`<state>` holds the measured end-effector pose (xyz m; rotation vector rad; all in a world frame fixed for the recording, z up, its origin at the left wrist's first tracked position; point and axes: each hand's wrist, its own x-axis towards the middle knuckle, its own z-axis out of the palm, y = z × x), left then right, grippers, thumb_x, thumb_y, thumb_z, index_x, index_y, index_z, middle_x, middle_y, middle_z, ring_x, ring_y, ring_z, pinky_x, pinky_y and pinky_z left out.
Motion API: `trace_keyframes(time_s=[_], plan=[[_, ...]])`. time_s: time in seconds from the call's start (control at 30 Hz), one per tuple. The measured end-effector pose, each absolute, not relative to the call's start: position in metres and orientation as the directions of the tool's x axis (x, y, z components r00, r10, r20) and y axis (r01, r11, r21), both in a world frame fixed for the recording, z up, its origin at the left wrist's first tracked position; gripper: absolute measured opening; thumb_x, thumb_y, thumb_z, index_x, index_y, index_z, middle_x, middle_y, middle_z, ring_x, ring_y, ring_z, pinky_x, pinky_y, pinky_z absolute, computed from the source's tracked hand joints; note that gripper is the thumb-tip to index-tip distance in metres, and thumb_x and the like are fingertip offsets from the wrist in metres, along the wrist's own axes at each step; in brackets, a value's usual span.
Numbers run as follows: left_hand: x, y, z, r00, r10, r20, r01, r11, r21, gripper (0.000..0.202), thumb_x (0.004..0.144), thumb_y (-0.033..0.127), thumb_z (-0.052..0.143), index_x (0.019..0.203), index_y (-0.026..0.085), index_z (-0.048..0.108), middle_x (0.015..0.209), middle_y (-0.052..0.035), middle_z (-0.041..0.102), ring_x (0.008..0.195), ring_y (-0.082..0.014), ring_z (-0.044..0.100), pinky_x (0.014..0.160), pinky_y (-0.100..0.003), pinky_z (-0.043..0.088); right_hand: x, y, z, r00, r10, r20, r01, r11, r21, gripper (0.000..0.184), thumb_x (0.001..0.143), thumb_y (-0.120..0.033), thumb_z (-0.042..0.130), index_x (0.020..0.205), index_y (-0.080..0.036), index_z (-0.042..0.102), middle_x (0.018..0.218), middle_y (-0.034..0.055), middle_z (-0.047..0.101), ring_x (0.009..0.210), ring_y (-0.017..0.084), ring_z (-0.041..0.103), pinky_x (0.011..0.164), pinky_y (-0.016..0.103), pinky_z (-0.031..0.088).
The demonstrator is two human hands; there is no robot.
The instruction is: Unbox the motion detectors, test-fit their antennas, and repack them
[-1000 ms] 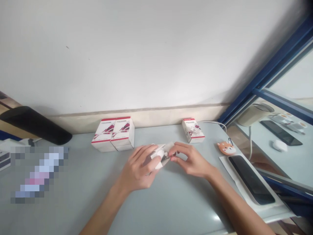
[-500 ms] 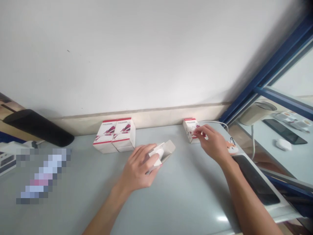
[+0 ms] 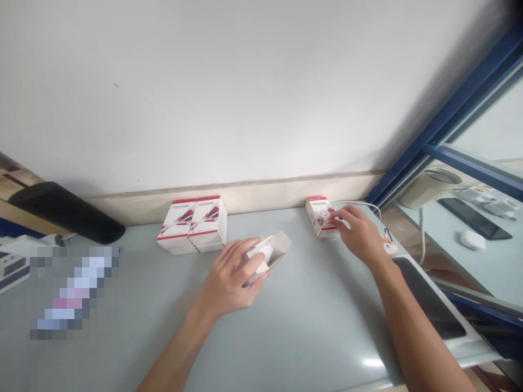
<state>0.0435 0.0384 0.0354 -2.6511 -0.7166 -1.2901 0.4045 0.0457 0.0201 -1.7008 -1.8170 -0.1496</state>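
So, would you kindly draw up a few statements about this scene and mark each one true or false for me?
1. The left hand holds a small white cardboard box. True.
2. That box is fully closed. False: its end is open, with a flap sticking out.
3. The right hand is at the single red-and-white cardboard box. True.
4. A pair of red-and-white cardboard boxes sits side by side, left of the single one. True.
5. The long, rounded black object is at the picture's right edge. False: it is on the left.
6. The white-edged rectangular device with a black screen is wholly in view. False: the right forearm hides part of it.
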Motion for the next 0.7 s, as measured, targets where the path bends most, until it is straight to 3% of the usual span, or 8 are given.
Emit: trace_keyframes(time_s=[0.47,0.7], plan=[[0.044,0.036,0.037,0.543,0.346,0.765,0.460,-0.885,0.074,0.048,0.084,0.011,0.078,0.122,0.023,0.052,0.124,-0.0191,0.071,0.107,-0.0276,0.073,0.091,-0.047,0.060,0.413,0.046,0.017,-0.002,0.887,0.462,0.906,0.197,-0.374,0.017,0.099,-0.027,0.061,0.093,-0.028,0.077,0.105,0.0041,0.068,0.087,0.020,0.066,0.073,0.033,0.047],[0.043,0.037,0.034,0.546,0.360,0.757,0.460,-0.883,0.089,0.048,0.084,0.011,0.077,0.124,0.023,0.052,0.125,-0.0194,0.071,0.110,-0.0280,0.072,0.093,-0.047,0.059,0.416,0.043,0.021,-0.006,0.936,0.353,0.910,0.152,-0.387,0.014,0.096,-0.030,0.068,0.090,-0.033,0.080,0.103,0.0026,0.069,0.079,0.019,0.066,0.066,0.033,0.044]])
